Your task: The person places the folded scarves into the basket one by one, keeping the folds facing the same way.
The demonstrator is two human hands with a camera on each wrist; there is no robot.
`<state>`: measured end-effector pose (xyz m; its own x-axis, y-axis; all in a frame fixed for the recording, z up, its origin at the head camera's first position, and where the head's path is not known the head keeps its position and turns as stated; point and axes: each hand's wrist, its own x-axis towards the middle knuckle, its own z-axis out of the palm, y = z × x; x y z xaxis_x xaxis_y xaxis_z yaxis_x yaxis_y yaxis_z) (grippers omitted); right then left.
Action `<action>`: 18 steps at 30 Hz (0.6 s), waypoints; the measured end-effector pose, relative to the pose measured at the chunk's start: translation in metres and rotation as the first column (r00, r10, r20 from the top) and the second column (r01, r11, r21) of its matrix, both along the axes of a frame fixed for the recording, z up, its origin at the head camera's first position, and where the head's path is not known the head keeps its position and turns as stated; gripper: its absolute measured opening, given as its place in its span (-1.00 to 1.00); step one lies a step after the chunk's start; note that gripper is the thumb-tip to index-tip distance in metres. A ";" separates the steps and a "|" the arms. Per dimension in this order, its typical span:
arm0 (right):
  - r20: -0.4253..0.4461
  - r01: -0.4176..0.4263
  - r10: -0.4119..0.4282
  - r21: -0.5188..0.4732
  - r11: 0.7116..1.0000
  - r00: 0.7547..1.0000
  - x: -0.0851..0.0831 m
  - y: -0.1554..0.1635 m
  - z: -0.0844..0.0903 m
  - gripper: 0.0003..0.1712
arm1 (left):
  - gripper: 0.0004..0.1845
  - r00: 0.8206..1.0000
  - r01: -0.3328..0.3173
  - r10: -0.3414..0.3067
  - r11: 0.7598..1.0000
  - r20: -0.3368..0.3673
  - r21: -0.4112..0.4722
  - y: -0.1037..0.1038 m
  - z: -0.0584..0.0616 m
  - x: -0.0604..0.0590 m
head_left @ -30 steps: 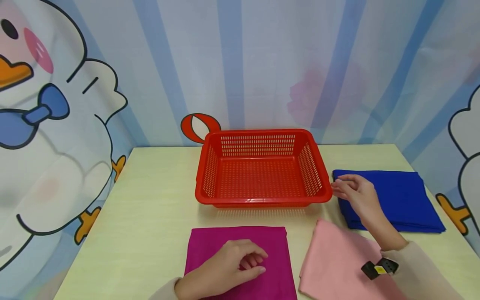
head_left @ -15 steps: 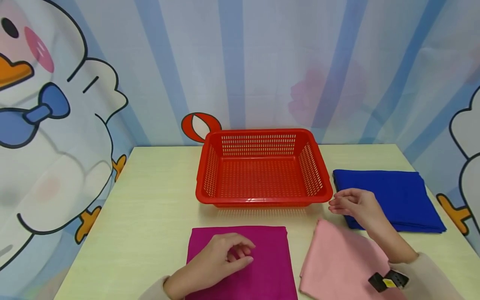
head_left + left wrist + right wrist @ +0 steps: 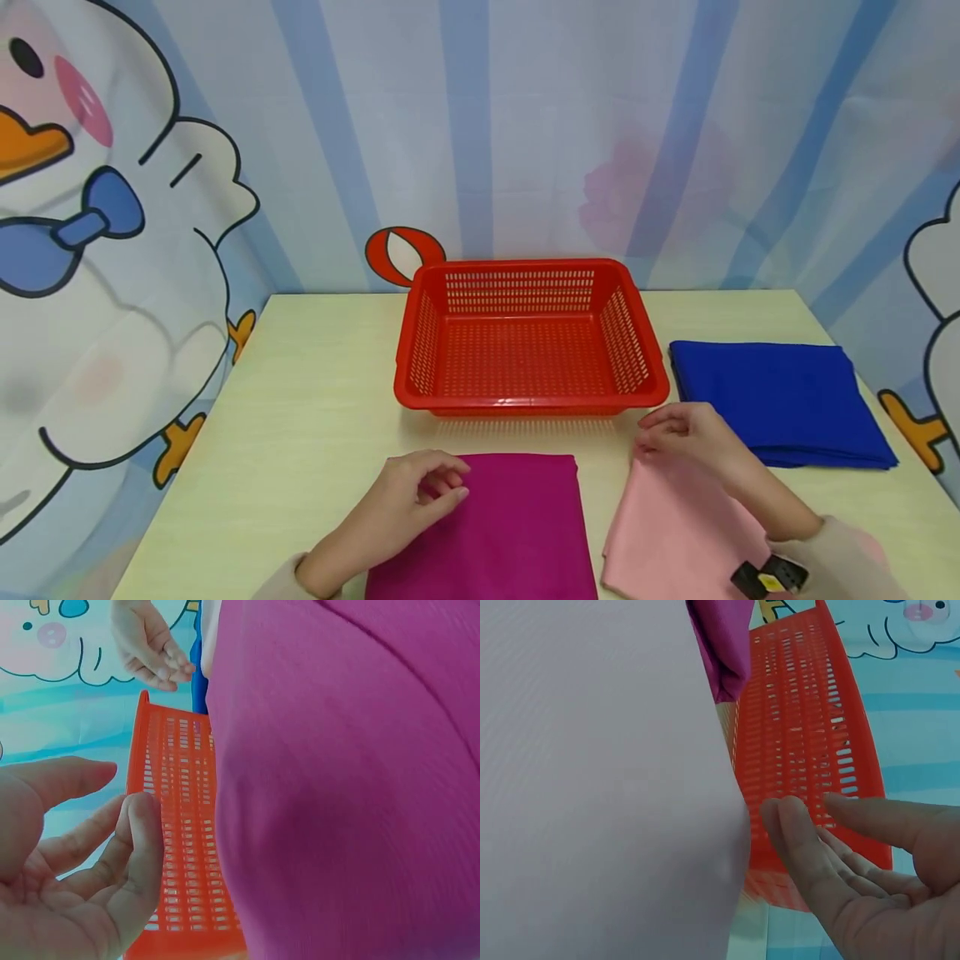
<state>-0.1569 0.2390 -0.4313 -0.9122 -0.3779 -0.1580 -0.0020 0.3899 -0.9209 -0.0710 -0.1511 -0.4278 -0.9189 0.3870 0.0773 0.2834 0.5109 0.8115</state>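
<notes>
A folded magenta cloth lies flat at the table's near edge. My left hand hovers over its far left corner with fingers loosely curled and nothing in them. A folded pink cloth lies to the right of it. My right hand sits at the pink cloth's far left corner, fingers relaxed beside the edge and not pinching it. A folded blue cloth lies further right. Behind the cloths stands an empty red basket.
The pale wooden table is ringed by a cartoon duck curtain at the back and both sides. A black wrist strap shows on my right sleeve.
My right hand has left the blue cloth's edge and drawn back to the pink cloth's far corner. My left hand has slid left and nearer along the magenta cloth.
</notes>
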 end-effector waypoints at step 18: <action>-0.004 -0.207 0.208 -0.127 0.970 0.978 0.005 -0.035 -0.023 -0.66 | -0.78 0.942 -0.336 0.322 0.915 -0.096 -0.224 -0.031 -0.001 0.002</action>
